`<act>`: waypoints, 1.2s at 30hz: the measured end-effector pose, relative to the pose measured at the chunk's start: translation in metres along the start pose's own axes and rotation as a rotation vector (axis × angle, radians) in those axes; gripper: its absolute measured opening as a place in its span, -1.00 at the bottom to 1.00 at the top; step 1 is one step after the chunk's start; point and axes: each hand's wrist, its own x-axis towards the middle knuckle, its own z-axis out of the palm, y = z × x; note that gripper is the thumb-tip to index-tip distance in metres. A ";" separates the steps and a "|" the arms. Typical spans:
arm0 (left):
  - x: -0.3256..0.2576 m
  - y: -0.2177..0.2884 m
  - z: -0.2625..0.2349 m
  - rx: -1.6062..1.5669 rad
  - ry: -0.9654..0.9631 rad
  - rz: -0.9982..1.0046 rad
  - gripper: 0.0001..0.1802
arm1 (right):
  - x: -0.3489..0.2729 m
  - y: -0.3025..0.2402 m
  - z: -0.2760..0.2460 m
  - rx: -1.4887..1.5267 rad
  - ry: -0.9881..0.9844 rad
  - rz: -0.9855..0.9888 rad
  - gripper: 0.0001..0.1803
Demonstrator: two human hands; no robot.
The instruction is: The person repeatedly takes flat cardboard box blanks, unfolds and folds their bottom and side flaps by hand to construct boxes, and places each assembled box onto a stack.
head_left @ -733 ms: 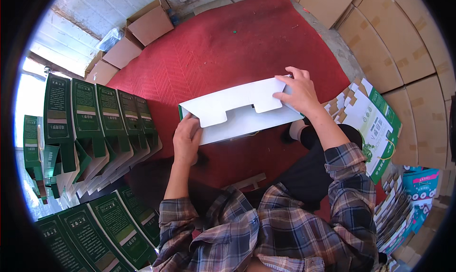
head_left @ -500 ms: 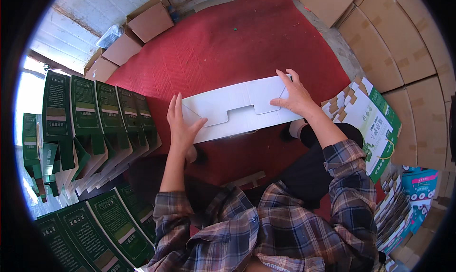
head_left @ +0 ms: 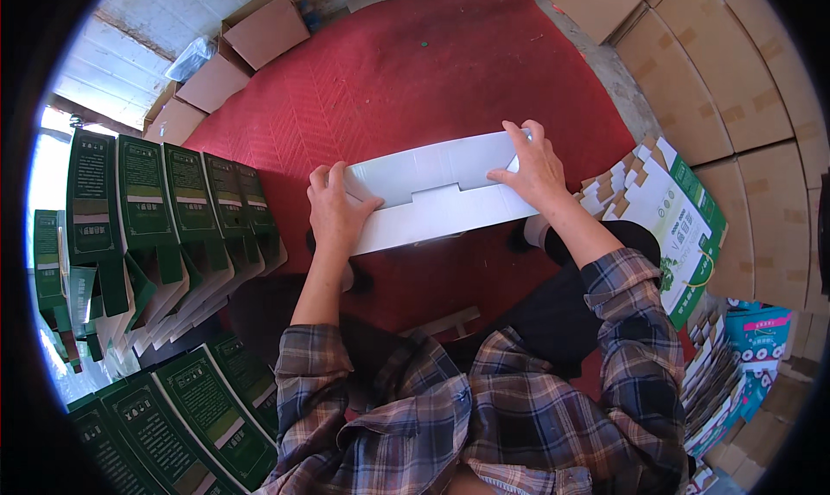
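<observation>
White cardboard carton blank (head_left: 432, 197), smooth and folded into a long flat strip, lies across the red ribbed carpet (head_left: 415, 80), gripped at one end by the left hand (head_left: 335, 214) and at the other by the right hand (head_left: 532, 168). Beyond the left hand five glossy green cartons (head_left: 173, 201) stand overlapped in a row, and three plain brown cardboard boxes (head_left: 220, 63) sit at the carpet's far edge.

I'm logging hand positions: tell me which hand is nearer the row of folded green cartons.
Left. The left hand grips the white carton blank's left end, just right of the folded green cartons. The right hand holds the blank's far end, farther away.
</observation>
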 end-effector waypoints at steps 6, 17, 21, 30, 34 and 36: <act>0.013 -0.052 0.009 -0.920 0.046 -0.433 -0.60 | 0.032 0.071 0.026 0.679 0.287 0.270 -0.50; -0.011 -0.120 0.036 -1.527 -0.774 -0.800 -0.49 | 0.008 0.094 0.028 1.071 -0.476 0.524 -0.34; -0.018 -0.104 0.007 -1.357 -0.548 -0.375 -0.23 | 0.008 0.072 -0.004 1.110 -0.315 0.441 -0.37; -0.027 -0.108 0.020 -1.335 -0.359 -0.712 -0.42 | 0.004 0.080 0.020 1.013 -0.421 0.531 -0.43; -0.037 -0.114 0.033 -1.283 -0.332 -0.711 -0.46 | -0.006 0.089 0.037 0.998 -0.449 0.445 -0.54; -0.042 -0.116 0.032 -1.304 -0.363 -0.721 -0.49 | -0.010 0.081 0.043 1.035 -0.380 0.419 -0.55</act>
